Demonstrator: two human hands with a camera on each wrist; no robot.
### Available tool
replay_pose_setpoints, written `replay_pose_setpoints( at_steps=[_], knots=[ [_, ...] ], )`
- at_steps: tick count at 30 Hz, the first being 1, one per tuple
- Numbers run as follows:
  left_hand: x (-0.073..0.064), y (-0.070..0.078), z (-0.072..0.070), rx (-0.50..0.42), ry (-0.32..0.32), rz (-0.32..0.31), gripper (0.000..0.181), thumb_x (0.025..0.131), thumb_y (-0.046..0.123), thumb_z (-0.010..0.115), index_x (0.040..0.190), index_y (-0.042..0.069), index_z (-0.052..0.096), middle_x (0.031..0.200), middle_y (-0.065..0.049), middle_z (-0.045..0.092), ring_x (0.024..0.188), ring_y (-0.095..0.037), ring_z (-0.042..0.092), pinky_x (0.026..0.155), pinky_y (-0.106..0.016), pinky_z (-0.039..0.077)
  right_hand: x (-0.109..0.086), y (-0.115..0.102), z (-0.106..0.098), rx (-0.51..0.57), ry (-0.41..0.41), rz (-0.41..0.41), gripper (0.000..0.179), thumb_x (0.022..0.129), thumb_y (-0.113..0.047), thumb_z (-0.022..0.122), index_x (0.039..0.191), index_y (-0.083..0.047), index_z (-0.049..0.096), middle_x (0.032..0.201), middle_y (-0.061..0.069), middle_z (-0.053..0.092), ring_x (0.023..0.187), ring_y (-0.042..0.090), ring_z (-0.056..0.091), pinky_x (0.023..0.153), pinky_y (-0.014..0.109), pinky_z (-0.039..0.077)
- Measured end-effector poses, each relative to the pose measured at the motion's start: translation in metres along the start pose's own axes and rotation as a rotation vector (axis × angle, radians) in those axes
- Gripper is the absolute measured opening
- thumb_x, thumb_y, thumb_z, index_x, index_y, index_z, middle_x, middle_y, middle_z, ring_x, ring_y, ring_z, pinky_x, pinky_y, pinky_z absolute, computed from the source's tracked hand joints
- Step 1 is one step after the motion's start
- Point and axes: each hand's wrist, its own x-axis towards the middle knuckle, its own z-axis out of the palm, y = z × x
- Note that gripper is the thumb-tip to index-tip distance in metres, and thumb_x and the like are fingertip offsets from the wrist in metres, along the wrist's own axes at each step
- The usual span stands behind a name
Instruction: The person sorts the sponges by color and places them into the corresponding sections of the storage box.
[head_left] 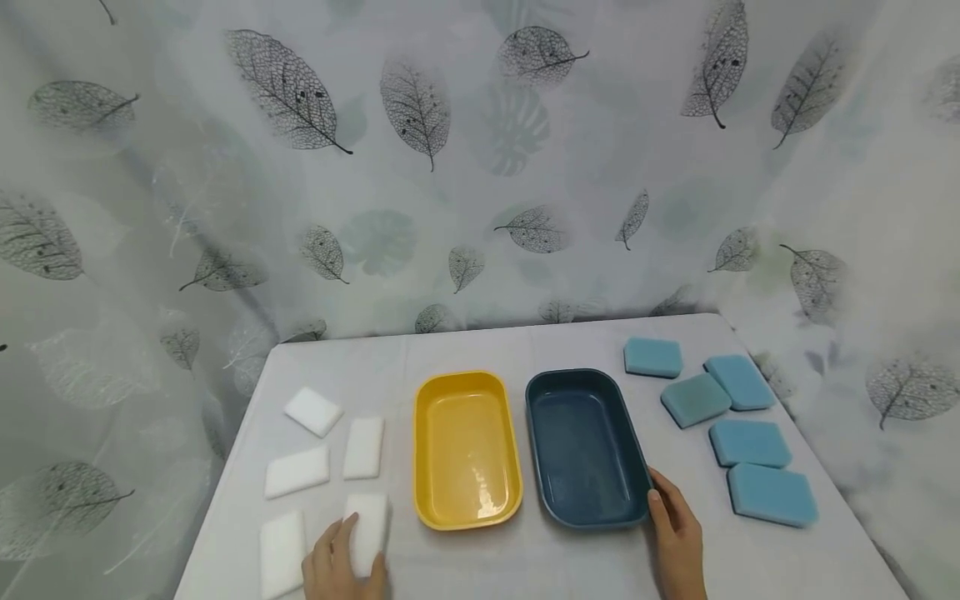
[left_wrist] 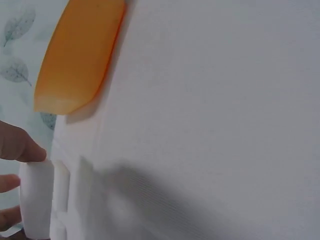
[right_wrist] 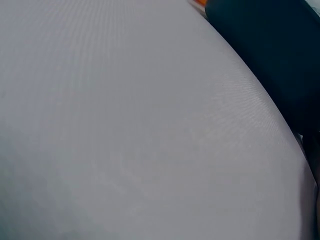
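Observation:
In the head view, my left hand (head_left: 339, 562) holds a white sponge block (head_left: 367, 529) between thumb and fingers at the table's front left. The left wrist view shows that sponge (left_wrist: 37, 197) on edge, the thumb on one end and fingertips along its side. My right hand (head_left: 678, 537) touches the outer right side of a dark blue tray (head_left: 558, 517) near its front corner. Only a sliver of this hand shows in the right wrist view, beside the tray's wall (right_wrist: 270, 55). A yellow tray (head_left: 468, 525) stands left of the blue one; both look bare inside.
Several more white sponges (head_left: 297, 472) lie loosely at the left of the white-covered table (head_left: 525, 575). Along the right side lie several blue sponges (head_left: 750, 442), some touching each other. A leaf-patterned curtain (head_left: 465, 167) hangs behind and around the table.

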Motion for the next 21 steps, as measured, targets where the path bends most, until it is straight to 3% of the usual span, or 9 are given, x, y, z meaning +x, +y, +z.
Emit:
replay_pose_setpoints(
  at_steps=[6,8,12,16,21],
  knots=[
    [0.014,-0.006,0.005,-0.172,0.248,0.209,0.058,0.065,0.013,0.077,0.121,0.002,0.067,0.118,-0.024,0.065,0.099,-0.042,0.054,0.083,-0.04,0.038,0.001,0.002,0.002,0.035,-0.006,-0.024,0.047,0.11,-0.037,0.051,0.151,-0.015,0.054,0.143,-0.009,0.057,0.119,-0.02,0.051,0.096,-0.001,0.042],
    [0.02,-0.006,0.005,-0.236,0.301,0.291,0.054,0.065,0.013,0.074,0.117,-0.001,0.07,0.117,-0.027,0.067,0.097,-0.043,0.055,0.083,-0.039,0.036,0.002,0.003,0.002,0.039,-0.009,-0.038,0.046,0.11,-0.035,0.052,0.151,-0.014,0.054,0.142,-0.011,0.057,0.119,-0.02,0.051,0.096,-0.001,0.043],
    [0.027,0.005,0.002,-0.288,0.268,0.355,0.05,0.069,0.01,0.077,0.117,0.0,0.07,0.123,-0.025,0.068,0.102,-0.039,0.055,0.086,-0.037,0.037,0.002,0.004,0.003,0.053,-0.009,-0.035,0.045,0.11,-0.034,0.053,0.15,-0.014,0.054,0.141,-0.011,0.056,0.119,-0.02,0.051,0.096,-0.001,0.042],
    [0.029,0.018,-0.004,-0.324,0.177,0.406,0.052,0.069,0.005,0.083,0.119,0.003,0.07,0.131,-0.021,0.067,0.108,-0.035,0.055,0.093,-0.032,0.039,0.002,0.005,0.004,0.052,-0.015,-0.016,0.046,0.11,-0.036,0.052,0.151,-0.016,0.053,0.144,-0.007,0.055,0.12,-0.02,0.05,0.097,-0.001,0.042],
    [0.034,0.033,-0.007,-0.41,0.048,0.537,0.054,0.071,0.005,0.084,0.123,0.008,0.069,0.14,-0.017,0.064,0.117,-0.029,0.053,0.104,-0.019,0.037,0.001,0.003,0.004,0.044,-0.029,0.012,0.048,0.11,-0.04,0.05,0.152,-0.016,0.052,0.148,-0.001,0.053,0.119,-0.02,0.049,0.095,-0.002,0.041]
  ],
)
